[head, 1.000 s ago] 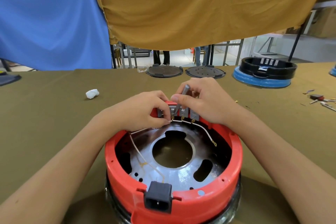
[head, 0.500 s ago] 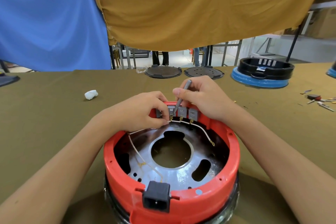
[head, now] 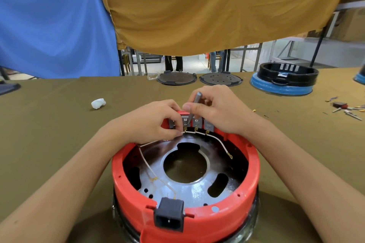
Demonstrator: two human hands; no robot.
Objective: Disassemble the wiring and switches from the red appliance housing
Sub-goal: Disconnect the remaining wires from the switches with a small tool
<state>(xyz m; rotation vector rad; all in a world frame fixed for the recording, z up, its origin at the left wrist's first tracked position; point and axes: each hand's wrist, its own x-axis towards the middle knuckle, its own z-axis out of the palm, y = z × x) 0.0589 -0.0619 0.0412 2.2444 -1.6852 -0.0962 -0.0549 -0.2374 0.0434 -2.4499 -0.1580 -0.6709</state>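
Centrally, on the olive surface [head: 49, 144], the left hand [head: 150, 122] reaches in from the lower left, fingers curled, pinching the white wire [head: 158, 142] at the far rim of the red housing [head: 250, 187]. Just right of it, the right hand [head: 219, 110] comes from the lower right and grips a grey tool [head: 194, 105], held tilted with its tip down at the row of grey switches [head: 196, 123] set in the far wall. The housing sits close to the viewer, open side up, showing a shiny metal plate [head: 197, 189] inside; the wire runs from the switches around the left inside to a black socket [head: 169, 215] on the near wall.
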